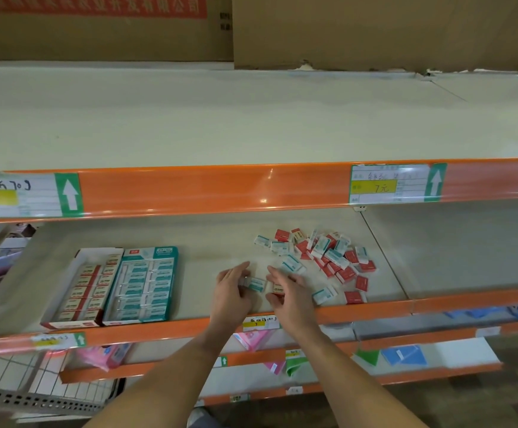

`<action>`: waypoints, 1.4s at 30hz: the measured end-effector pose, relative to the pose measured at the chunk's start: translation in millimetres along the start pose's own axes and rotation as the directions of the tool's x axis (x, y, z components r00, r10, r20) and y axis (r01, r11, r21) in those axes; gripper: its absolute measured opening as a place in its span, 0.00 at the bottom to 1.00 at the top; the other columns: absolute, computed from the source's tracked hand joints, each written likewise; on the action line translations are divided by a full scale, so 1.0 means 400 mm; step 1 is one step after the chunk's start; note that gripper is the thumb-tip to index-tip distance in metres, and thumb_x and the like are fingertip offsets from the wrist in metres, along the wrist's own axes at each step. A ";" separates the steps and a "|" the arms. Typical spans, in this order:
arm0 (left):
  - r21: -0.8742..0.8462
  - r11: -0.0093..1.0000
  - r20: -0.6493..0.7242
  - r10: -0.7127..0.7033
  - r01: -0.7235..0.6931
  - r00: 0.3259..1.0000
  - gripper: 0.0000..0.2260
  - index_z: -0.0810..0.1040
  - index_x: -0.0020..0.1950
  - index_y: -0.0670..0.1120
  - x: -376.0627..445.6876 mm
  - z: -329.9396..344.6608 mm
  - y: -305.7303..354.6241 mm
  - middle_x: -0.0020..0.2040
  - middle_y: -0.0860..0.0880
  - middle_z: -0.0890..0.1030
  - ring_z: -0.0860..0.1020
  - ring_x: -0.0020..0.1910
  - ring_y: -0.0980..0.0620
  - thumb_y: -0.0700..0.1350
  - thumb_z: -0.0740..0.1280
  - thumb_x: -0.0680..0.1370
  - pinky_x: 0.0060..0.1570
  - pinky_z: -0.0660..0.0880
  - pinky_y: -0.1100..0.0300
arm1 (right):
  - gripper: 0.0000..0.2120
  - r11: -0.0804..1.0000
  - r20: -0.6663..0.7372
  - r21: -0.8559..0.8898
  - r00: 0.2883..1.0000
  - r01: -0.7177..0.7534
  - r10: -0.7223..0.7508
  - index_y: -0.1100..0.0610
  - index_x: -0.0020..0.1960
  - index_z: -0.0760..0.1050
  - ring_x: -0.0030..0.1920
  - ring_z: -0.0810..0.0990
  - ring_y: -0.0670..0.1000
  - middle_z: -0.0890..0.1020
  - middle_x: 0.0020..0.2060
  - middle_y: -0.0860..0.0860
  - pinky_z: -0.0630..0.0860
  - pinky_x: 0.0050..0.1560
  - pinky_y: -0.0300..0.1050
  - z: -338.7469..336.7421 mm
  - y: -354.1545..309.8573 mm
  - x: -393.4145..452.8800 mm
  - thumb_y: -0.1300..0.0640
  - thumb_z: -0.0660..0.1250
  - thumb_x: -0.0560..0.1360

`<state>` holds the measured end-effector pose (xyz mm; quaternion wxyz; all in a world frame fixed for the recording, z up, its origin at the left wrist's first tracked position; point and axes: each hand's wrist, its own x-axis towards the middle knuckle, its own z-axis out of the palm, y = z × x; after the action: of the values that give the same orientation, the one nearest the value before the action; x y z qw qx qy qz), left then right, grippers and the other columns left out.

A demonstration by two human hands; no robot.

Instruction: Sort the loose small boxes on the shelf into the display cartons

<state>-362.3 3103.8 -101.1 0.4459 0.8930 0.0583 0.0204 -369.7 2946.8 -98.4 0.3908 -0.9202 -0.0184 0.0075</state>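
Note:
A heap of loose small boxes [322,254], some red, some teal and white, lies on the middle shelf [208,242] at the right. Two display cartons stand at the left: a red-and-white carton [81,288] and a teal carton [143,285], both holding rows of small boxes. My left hand [231,291] holds a teal small box [254,285] near the shelf's front edge. Beside it, my right hand [288,293] grips a red small box [277,288]. Both hands are between the cartons and the heap.
An orange price rail [220,189] of the bare upper shelf hangs above. Brown cardboard cases [375,29] stand at the back on top. Lower shelves hold pink and blue packets [402,355]. A wire basket [35,378] sits low at the left.

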 end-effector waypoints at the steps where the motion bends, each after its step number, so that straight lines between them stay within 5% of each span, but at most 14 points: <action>1: 0.002 1.000 -0.002 0.007 -0.007 1.000 0.28 0.71 0.70 0.53 0.001 0.000 -0.001 0.62 0.52 0.73 0.69 0.63 0.53 0.34 0.67 0.72 0.59 0.74 0.64 | 0.29 1.000 0.007 -0.008 1.000 0.004 -0.004 0.44 0.73 0.67 0.66 0.73 0.45 0.72 0.66 0.47 0.72 0.69 0.46 -0.003 -0.002 0.000 0.56 0.72 0.75; 5: 0.053 0.998 0.008 0.029 -0.030 1.000 0.28 0.69 0.72 0.52 0.001 0.001 0.003 0.65 0.54 0.73 0.64 0.67 0.52 0.39 0.69 0.74 0.64 0.74 0.54 | 0.26 0.999 -0.028 -0.032 0.999 0.034 -0.035 0.50 0.70 0.70 0.71 0.66 0.47 0.71 0.67 0.46 0.70 0.70 0.46 -0.006 -0.002 -0.002 0.55 0.74 0.74; 15: 0.007 1.000 0.032 0.011 -0.011 0.999 0.28 0.68 0.72 0.54 0.006 -0.011 -0.006 0.59 0.58 0.73 0.68 0.64 0.53 0.37 0.69 0.75 0.59 0.76 0.63 | 0.17 0.991 -0.024 -0.124 0.998 0.047 -0.050 0.54 0.66 0.75 0.67 0.69 0.46 0.72 0.64 0.46 0.70 0.65 0.39 -0.001 0.005 0.000 0.54 0.69 0.78; 22: 0.243 0.959 0.089 0.128 -0.146 0.988 0.18 0.75 0.67 0.50 0.006 -0.020 -0.005 0.64 0.52 0.73 0.66 0.65 0.51 0.43 0.68 0.77 0.65 0.69 0.60 | 0.20 0.992 -0.004 -0.109 0.998 0.056 -0.057 0.51 0.70 0.71 0.70 0.67 0.47 0.72 0.67 0.47 0.68 0.65 0.38 -0.004 0.005 0.001 0.55 0.67 0.79; 28: 0.421 0.899 0.190 0.045 -0.123 0.981 0.17 0.77 0.64 0.51 0.028 -0.056 0.020 0.59 0.49 0.74 0.70 0.60 0.47 0.50 0.69 0.76 0.59 0.69 0.57 | 0.22 0.997 -0.036 -0.076 0.999 0.029 -0.031 0.51 0.70 0.71 0.69 0.70 0.49 0.75 0.67 0.48 0.69 0.65 0.40 0.004 -0.006 0.003 0.58 0.69 0.78; 36: 0.403 0.891 0.175 0.151 -0.211 0.973 0.13 0.81 0.59 0.50 0.044 -0.094 0.016 0.54 0.48 0.75 0.72 0.57 0.46 0.45 0.69 0.75 0.54 0.69 0.58 | 0.19 1.000 -0.065 0.012 0.997 -0.027 0.028 0.54 0.66 0.75 0.59 0.74 0.45 0.78 0.58 0.48 0.68 0.58 0.32 0.002 -0.050 0.009 0.60 0.72 0.76; 42: 0.453 0.846 0.191 0.217 -0.282 0.957 0.13 0.78 0.62 0.52 0.047 -0.200 -0.007 0.58 0.50 0.73 0.70 0.60 0.49 0.47 0.67 0.77 0.55 0.72 0.55 | 0.18 0.999 -0.106 0.039 0.994 -0.022 0.026 0.55 0.61 0.78 0.55 0.79 0.50 0.81 0.54 0.50 0.78 0.59 0.48 0.057 -0.130 0.034 0.63 0.74 0.72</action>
<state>-351.1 3171.3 -55.3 0.2094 0.9741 -0.0848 0.0041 -358.0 2999.8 -76.8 0.4083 -0.9120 0.0138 -0.0366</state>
